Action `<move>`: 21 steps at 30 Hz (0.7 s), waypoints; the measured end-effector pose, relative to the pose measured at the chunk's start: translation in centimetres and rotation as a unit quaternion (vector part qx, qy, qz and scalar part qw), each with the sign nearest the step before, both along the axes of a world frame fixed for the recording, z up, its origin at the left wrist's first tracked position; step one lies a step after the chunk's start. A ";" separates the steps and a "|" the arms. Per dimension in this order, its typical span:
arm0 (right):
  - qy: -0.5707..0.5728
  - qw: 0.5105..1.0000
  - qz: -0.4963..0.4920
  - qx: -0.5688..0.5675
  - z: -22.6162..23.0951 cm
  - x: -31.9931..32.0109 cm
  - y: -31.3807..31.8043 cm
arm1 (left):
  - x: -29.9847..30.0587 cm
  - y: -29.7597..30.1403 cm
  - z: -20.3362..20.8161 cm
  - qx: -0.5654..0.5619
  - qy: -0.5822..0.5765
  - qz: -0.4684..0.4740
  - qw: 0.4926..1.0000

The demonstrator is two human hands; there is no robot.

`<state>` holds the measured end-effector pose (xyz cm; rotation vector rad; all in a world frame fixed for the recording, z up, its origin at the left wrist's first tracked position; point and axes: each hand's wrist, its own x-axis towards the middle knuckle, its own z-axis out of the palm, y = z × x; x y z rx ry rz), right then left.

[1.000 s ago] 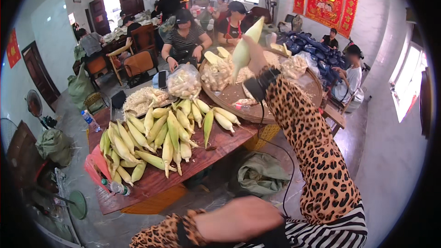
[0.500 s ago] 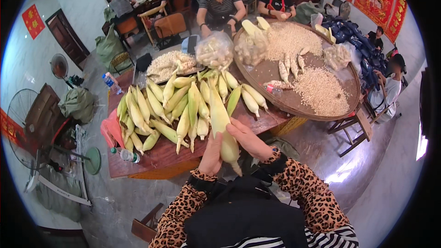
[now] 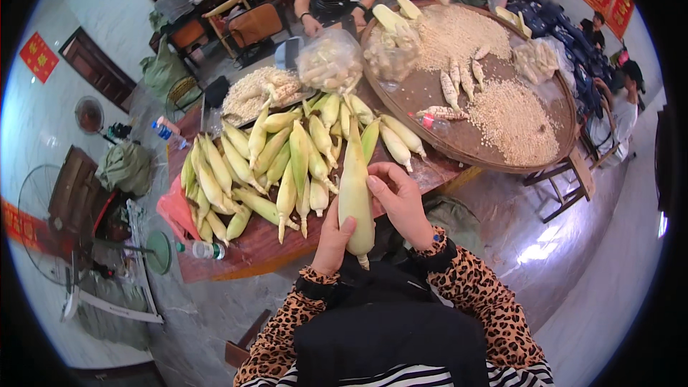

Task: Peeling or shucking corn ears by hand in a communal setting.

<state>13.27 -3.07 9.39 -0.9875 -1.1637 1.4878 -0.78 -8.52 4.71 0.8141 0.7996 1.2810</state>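
Both my hands grip one pale green corn cob in its husk (image 3: 356, 193), held upright over my lap at the table's near edge. My left hand (image 3: 334, 238) wraps its lower part from the left. My right hand (image 3: 403, 201) presses on it from the right, thumb on the husk. Just beyond lies a pile of several husked cobs (image 3: 272, 165) on the red wooden table (image 3: 251, 247).
A big round woven tray (image 3: 459, 145) at the right holds loose kernels and shelled cobs. Clear bags of corn (image 3: 331, 61) stand behind the pile. Other people sit at the far side. A plastic bottle (image 3: 201, 249) lies at the table's left corner; fans stand on the floor at left.
A second ago my right arm reached up high with a cob. It came down, and now both hands hold a cob upright close to my body.
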 end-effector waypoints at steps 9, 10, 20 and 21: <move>-0.030 0.995 -0.091 0.042 -0.4 -4.5 5.0 | -6.9 6.1 -0.5 0.033 0.152 -0.045 0.987; -0.042 0.995 -0.085 0.017 0.2 -5.1 5.3 | -7.7 6.6 -0.6 0.032 0.149 -0.051 0.987; -0.171 0.977 -0.124 -0.024 -0.2 -10.2 8.9 | -12.7 10.8 -3.2 0.004 0.138 -0.103 0.985; -0.170 0.977 -0.125 -0.020 -0.3 -10.6 9.1 | -13.0 11.1 -3.3 0.002 0.122 -0.099 0.987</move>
